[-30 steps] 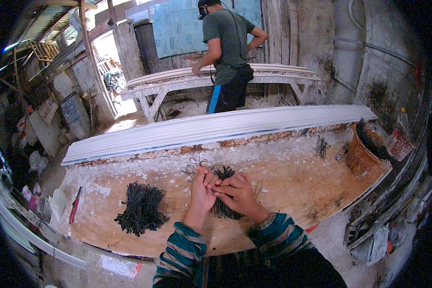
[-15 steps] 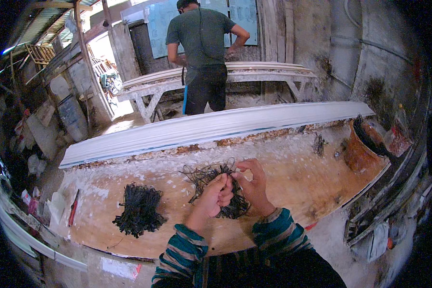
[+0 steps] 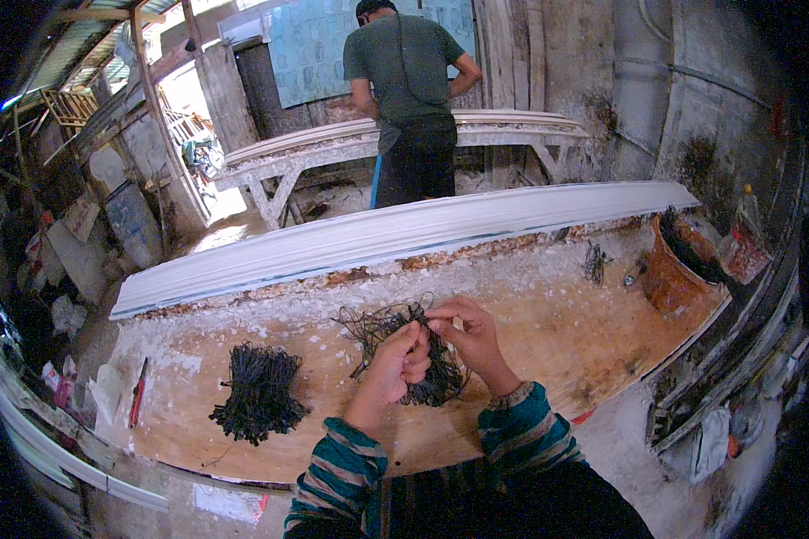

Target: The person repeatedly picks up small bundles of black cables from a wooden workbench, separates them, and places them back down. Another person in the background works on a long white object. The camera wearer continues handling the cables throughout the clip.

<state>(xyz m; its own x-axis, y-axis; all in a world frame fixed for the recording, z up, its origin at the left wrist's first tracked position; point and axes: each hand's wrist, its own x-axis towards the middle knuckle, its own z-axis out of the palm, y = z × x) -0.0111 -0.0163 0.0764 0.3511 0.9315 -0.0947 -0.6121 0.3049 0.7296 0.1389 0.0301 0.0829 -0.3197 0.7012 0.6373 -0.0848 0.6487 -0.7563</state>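
Over a loose tangle of thin black cords (image 3: 436,381), my two hands work close together. My left hand (image 3: 395,362) is closed, thumb against the curled fingers, gripping some of the black strands. Thumb and forefinger of my right hand (image 3: 473,336) pinch at the strands just beside the left fingertips. Exactly which strand each hand holds is too fine to make out. To the left, a neat bundle of looped black cords (image 3: 259,393) lies apart on the wooden board (image 3: 333,445).
A long white moulding (image 3: 404,238) runs along the board's far side. Red-handled pliers or a cutter (image 3: 138,393) lie at the left. An orange-brown bucket (image 3: 676,269) with black material stands at the right. Beyond, a person (image 3: 404,81) stands at another bench (image 3: 315,148).
My right hand's fingers have come down and closed in toward the left fingertips. The person at the back has shifted right in view.
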